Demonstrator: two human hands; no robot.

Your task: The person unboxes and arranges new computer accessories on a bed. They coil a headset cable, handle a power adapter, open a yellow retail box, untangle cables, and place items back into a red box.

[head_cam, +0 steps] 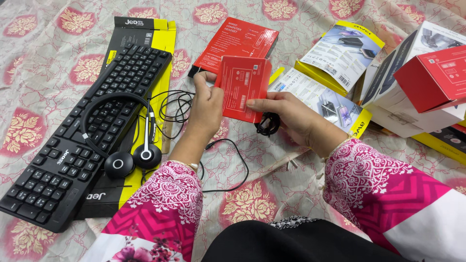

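Note:
Both hands hold a small red box [242, 87] above the patterned cloth. My left hand [206, 109] grips its left edge near the top. My right hand [286, 116] pinches its lower right side, with a coiled black cable [268, 123] hanging just under the fingers. To the left, a black headset [131, 155] lies across a black keyboard [87, 131], its thin cable [177, 104] looping toward my left hand.
A flat black and yellow carton [160, 34] lies under the keyboard. A larger red box [238, 43] sits beyond my hands. Yellow and white boxes [340, 53] and another red box [432, 77] pile up at the right.

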